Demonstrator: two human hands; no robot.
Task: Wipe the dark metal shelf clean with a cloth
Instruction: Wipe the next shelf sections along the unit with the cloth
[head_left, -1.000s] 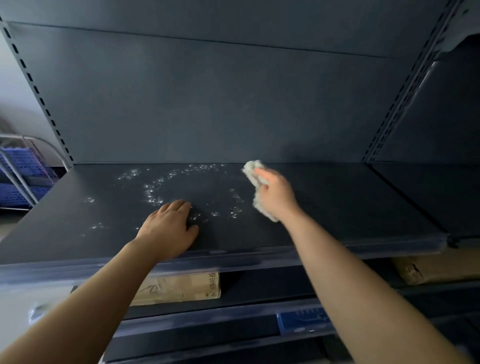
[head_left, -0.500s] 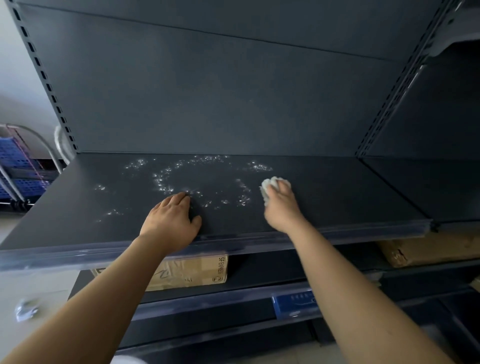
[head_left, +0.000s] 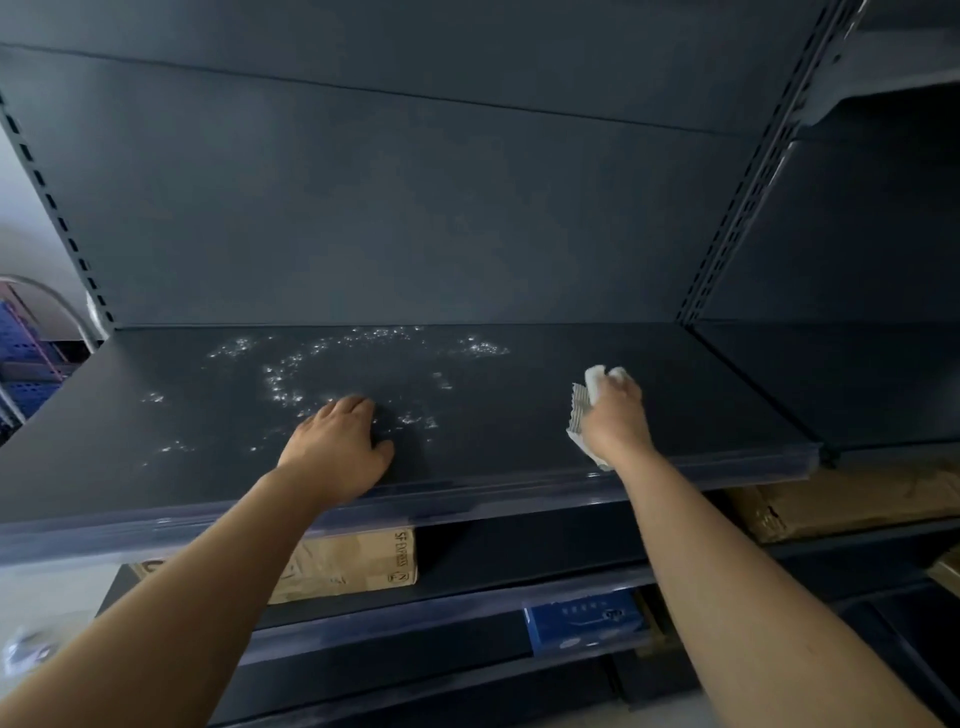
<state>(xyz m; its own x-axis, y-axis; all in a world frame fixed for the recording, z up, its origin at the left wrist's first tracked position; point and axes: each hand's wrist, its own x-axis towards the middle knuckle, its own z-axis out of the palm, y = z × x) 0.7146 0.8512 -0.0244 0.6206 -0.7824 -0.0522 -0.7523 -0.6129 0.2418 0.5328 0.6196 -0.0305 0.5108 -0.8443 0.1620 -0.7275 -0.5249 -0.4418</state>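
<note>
**Shelf wipe: partly done, spotted patch outstanding**

Nearest me, under the shelf (head_left: 519, 452), a cardboard box (head_left: 358, 561) sits on the tier below. It plays no part in the job.

At the front edge, above the clear price strip (head_left: 467, 506), my left hand (head_left: 337, 452) lies flat on the metal. The fingers are straight and hold nothing, and I judge it a brace.

My right hand (head_left: 615, 421) is further right and a little deeper in. Its fingers are curled round a bunched pale cloth (head_left: 592, 384), which it presses against the shelf surface, with a loose corner trailing towards the front edge.

Around and right of the cloth the dark surface shows no marks that I can make out, so I take that part as clean.

Left of the cloth, white specks (head_left: 283, 384) run from the left fingertips back to the rear edge. A further cluster lies behind the cloth, close to the back panel (head_left: 389, 208).

Assessment: the centre and left of the shelf are not yet wiped. I judge the larger share of the work is left, including the rear strip.
</note>
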